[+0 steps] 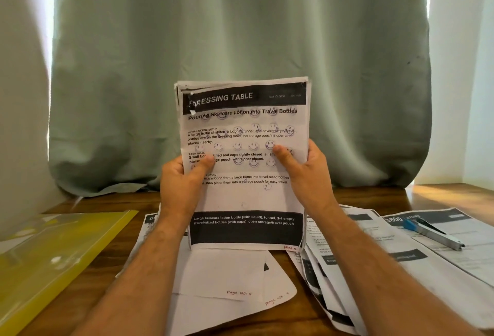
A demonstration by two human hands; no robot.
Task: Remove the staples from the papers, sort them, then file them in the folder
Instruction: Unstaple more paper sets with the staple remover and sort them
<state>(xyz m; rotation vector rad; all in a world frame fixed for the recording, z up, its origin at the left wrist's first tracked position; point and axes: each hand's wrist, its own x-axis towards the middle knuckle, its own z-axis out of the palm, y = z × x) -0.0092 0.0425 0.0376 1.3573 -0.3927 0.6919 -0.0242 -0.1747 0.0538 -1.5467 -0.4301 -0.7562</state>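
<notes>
Nearest, along the bottom of the frame, two bare forearms are seen rising toward the centre. Loose sheets (pixel 227 277) marked with handwritten page numbers lie on the wooden table (pixel 374 194) below the centre, and more printed sheets (pixel 374 253) are fanned out at lower right. At the left edge a yellow folder (pixel 53 258) with a clear cover is laid flat on the table. At right a stapler with a blue end (pixel 433 234) rests on one printed sheet.

Above these, a stack of papers (pixel 244 127) is held upright at the centre of the frame, its lower edge just above the loose sheets. The left hand (pixel 184 178) is closed on the stack's left edge, thumb pressed on the front page. The right hand (pixel 307 167) is closed on the right edge, thumb likewise across the front. The top page is headed "DRESSING TABLE".

Farthest back, a pale green curtain (pixel 240 28) fills the upper frame
</notes>
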